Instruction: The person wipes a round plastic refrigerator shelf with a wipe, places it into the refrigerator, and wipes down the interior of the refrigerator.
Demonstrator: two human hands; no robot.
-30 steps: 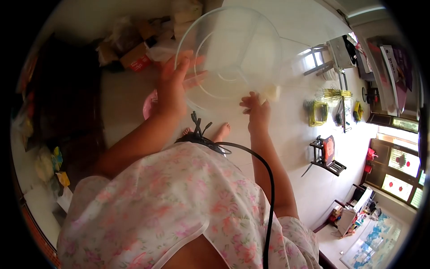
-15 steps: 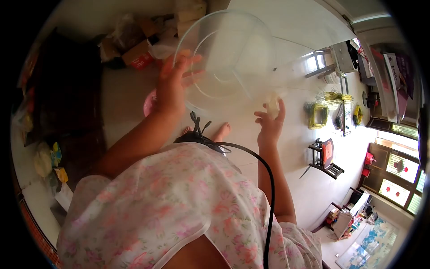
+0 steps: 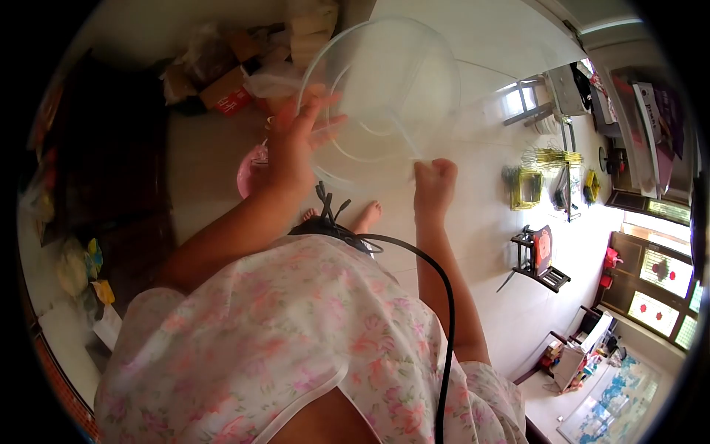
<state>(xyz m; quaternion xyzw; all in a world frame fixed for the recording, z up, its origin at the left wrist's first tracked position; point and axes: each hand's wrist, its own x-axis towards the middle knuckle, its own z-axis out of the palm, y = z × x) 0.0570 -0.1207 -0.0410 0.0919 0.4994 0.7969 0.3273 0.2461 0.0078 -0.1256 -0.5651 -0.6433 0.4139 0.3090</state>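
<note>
A large see-through round piece, like a lid or shallow dish with a raised inner ring, is held up in front of me. My left hand grips its left edge, fingers showing through the clear material. At its lower right side, my right hand is closed in a fist close to the rim. Whatever the right fingers hold is hidden, and blur keeps me from telling whether they touch the rim.
Below are my bare feet and a pink basin on the tiled floor. Cardboard boxes stand by the wall. A black cable runs down my front. To the right are yellow wire frames and a small black chair.
My right hand has moved slightly left and its fingers have curled into a fist; the pale item in them no longer shows. The clear piece and left hand have shifted slightly right.
</note>
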